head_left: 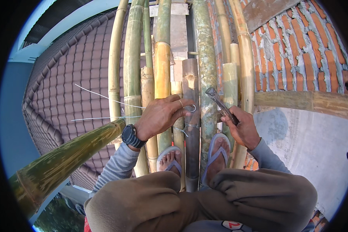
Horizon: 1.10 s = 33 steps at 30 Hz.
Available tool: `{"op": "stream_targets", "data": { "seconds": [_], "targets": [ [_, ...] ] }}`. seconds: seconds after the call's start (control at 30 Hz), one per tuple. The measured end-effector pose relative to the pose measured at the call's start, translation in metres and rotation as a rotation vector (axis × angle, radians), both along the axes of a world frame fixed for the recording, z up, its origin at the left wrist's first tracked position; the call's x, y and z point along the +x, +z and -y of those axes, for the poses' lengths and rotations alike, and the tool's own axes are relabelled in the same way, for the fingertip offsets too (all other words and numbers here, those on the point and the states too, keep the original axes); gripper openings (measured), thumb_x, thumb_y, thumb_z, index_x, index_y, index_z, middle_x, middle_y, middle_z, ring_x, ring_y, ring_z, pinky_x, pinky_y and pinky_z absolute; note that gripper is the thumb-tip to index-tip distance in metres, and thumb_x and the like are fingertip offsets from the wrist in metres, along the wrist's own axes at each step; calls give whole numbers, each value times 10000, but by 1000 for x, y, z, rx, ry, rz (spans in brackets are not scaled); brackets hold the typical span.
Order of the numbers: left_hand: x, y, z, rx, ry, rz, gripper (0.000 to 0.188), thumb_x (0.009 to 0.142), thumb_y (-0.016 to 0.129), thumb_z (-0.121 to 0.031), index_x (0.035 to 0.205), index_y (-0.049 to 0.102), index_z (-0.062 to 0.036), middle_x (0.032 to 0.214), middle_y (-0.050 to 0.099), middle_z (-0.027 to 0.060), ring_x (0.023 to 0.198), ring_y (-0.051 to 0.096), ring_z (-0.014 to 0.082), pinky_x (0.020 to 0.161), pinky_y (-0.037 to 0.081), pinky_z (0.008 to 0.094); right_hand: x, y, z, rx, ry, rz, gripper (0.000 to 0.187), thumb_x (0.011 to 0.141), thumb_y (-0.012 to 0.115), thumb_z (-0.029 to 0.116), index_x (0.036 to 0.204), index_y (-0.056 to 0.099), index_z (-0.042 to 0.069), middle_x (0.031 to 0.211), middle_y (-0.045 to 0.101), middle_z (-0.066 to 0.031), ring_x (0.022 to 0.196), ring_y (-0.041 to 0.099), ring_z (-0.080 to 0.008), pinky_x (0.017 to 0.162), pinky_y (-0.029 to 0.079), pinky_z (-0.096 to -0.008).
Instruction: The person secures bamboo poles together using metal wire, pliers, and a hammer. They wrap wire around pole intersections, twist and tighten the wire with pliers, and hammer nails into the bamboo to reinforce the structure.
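My left hand (pixel 158 118), with a watch on its wrist, pinches a thin pale wire (pixel 108 97) over the bamboo. The wire is doubled: its bend forms a small loop by my fingertips, and two free tails stretch out to the left. In my right hand (pixel 243 129) are dark, worn metal pincers (pixel 221 104), their head pointing up and to the left. Below my left fingers, a wire tie (pixel 190 126) is wound at a dark pole (pixel 191 87) and a thinner bamboo piece (pixel 178 135) beside it.
Long bamboo poles (pixel 207 50) lie side by side under my sandalled feet. A thick green bamboo pole (pixel 65 162) slants in from the lower left. Beyond are a tiled roof (pixel 81 62) on the left, a brick wall (pixel 297 54) and a grey surface (pixel 309 143) on the right.
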<state>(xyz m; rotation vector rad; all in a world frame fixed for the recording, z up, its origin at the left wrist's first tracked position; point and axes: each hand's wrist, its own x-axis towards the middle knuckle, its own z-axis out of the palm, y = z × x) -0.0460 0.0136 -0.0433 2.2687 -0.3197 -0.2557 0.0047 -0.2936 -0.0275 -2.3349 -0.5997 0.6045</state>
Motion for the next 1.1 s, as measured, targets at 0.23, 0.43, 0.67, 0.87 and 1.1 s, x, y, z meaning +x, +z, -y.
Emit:
{"op": "stream_targets", "data": {
  "seconds": [0.23,0.43,0.67,0.87,1.1],
  "targets": [
    [6,14,11,72,34,25,253,1048,566,-286,1204,679,-121,1005,740,133,842,710,363,743,554,463,8,40,-8,-444,323,693,422,886,587,72,1307,619,83,1448,492,-115,1398,427,-306,1095,322,-591],
    [20,17,19,2,60,-33,276,1054,558,-283,1175,700,-79,881,723,185,823,696,393,738,531,485,8,36,-11,-576,383,767,499,909,555,155,1399,567,59,1596,372,-127,1524,266,-324,1185,228,-644],
    [22,17,31,43,145,-11,258,1040,577,-248,1168,721,-76,864,733,177,790,698,389,725,530,476,6,36,-10,-622,371,759,559,907,550,167,1450,529,39,1648,296,-119,1553,196,-339,1204,185,-661],
    [23,13,34,42,145,-16,250,1031,586,-233,1156,727,-69,821,720,194,758,688,401,711,522,486,6,36,-10,-666,342,785,587,916,535,175,1481,496,21,1666,265,-115,1559,176,-358,1211,165,-671],
    [24,10,41,-10,150,-15,234,1019,598,-215,1126,738,-61,776,677,238,756,668,429,697,503,494,6,34,-10,-675,384,801,546,926,535,185,1447,528,22,1624,325,-120,1531,235,-362,1210,160,-678]
  ]
}}
